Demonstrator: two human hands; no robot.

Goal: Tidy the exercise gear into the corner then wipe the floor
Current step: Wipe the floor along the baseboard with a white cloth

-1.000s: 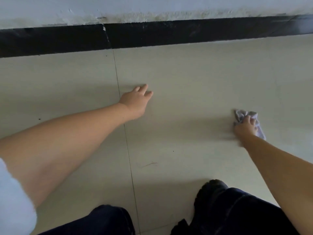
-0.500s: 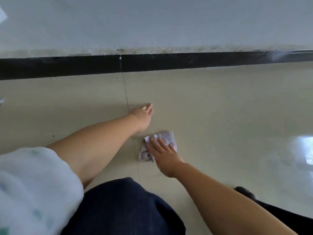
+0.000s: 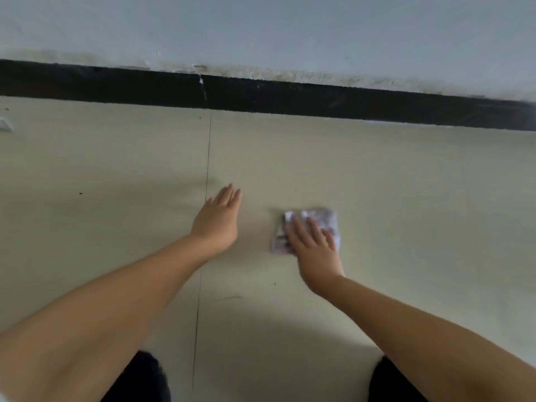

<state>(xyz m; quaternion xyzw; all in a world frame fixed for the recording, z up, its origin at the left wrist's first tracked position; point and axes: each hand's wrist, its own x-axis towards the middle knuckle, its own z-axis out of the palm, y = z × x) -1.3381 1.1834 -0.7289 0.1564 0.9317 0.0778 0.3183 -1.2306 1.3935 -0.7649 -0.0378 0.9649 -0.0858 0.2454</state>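
Wiping the floor, gear out of sight

The right hand (image 3: 314,245) presses flat, fingers straight, on the cloth (image 3: 314,220) lying on the floor (image 3: 406,198) near the black skirting (image 3: 319,98); the left hand (image 3: 219,219) rests open beside. Wiping seems unfinished.

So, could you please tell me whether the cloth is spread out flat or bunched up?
Bunched up: the cloth shows crumpled folds under the right hand, which presses it onto the floor.

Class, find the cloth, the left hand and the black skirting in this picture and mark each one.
cloth (image 3: 324,217), head view, bare upper right part.
left hand (image 3: 217,220), head view, back of hand.
skirting (image 3: 319,98), head view, middle of the strip.
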